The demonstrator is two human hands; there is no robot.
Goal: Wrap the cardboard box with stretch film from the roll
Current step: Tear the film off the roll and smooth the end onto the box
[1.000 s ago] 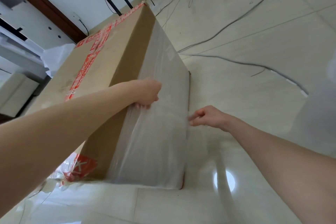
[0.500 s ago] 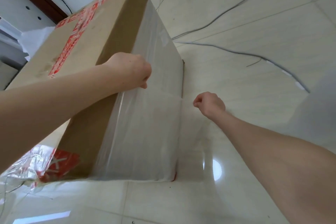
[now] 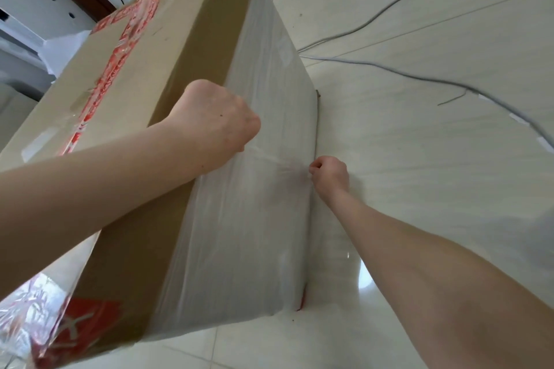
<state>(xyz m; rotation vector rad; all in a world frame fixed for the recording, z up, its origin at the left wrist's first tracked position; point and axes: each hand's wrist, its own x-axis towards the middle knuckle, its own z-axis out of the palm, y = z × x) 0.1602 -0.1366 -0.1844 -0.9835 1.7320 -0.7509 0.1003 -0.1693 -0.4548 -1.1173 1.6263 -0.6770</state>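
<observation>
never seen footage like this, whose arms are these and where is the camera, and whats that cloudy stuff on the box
No machine here: a person wears a camera on the head, looking down along both arms. A cardboard box sealed with red tape stands on a tiled floor where cables lie. The cloudy layer on its side is stretch film. The left hand grips its upper edge; the right hand pinches it by the box's corner, where it puckers. The roll is not in view.
</observation>
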